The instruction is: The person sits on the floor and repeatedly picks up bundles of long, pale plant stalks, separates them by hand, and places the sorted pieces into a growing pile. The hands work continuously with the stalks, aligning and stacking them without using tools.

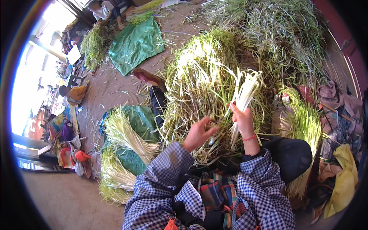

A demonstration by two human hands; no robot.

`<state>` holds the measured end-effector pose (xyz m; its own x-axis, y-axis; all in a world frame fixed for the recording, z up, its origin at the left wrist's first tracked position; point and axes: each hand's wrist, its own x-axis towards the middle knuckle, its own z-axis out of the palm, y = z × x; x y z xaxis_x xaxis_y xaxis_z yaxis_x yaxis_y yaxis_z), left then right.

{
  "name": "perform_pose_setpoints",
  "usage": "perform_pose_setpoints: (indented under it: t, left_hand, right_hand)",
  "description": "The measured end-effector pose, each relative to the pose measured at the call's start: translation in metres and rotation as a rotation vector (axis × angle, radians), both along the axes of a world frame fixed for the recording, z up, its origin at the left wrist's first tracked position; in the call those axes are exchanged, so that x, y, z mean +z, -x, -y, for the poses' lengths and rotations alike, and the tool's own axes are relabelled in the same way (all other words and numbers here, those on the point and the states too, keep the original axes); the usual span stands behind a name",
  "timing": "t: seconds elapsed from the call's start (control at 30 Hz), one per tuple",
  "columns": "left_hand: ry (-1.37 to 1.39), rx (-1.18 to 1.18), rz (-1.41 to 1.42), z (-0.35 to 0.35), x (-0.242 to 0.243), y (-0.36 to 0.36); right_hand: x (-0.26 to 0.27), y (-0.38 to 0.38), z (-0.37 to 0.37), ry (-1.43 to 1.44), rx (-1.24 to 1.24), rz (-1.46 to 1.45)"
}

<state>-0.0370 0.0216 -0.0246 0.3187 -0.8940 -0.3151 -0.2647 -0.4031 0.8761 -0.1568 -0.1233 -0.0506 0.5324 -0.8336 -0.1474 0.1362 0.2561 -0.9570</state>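
Note:
My right hand (pixel 242 117) is closed around a bunch of pale, chive-like stalks (pixel 247 89). Their white ends fan out above the fist, and more stalks hang below it. A red string circles that wrist. To the left, my left hand (pixel 200 132) is slightly blurred, its thumb and fingers apart; I see nothing held in it. Both hands are above the near edge of a big heap of green and yellowing stalks (pixel 198 83), which spreads out between my legs.
Sorted pale bundles (pixel 135 138) lie on a green sheet (pixel 138 115) at left. Another bundle (pixel 307 126) rests at right beside a yellow bag (pixel 343 178). A larger heap (pixel 276 37) stands behind. A person (pixel 105 13) crouches near a second green sheet (pixel 138 43); a small child (pixel 75 93) is farther left.

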Motion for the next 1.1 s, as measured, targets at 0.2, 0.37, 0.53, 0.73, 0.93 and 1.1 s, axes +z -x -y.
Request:
perform_pose_setpoints:
  t: [0.2,0.37,0.53,0.73,0.93,1.1]
  left_hand:
    - [0.171,-0.033,-0.590,0.054,-0.016,-0.021]
    - [0.265,0.181,-1.008,0.064,-0.029,-0.016]
    - [0.243,0.171,-1.041,0.063,-0.033,-0.017]
    - [0.204,0.036,-0.934,0.062,-0.034,-0.020]
    - [0.314,0.048,-0.716,0.070,-0.043,-0.024]
    - [0.236,0.082,-0.189,0.073,-0.036,-0.026]
  right_hand:
    - [0.018,0.000,-0.013,0.052,0.095,-0.045]
    - [0.023,-0.004,-0.014,0.036,0.074,0.076]
    - [0.019,-0.005,-0.018,0.093,0.088,0.141]
    - [0.017,-0.005,-0.023,0.101,0.122,0.140]
    - [0.016,-0.009,-0.027,0.149,0.182,0.221]
    - [0.020,-0.009,-0.027,0.102,0.236,0.317]
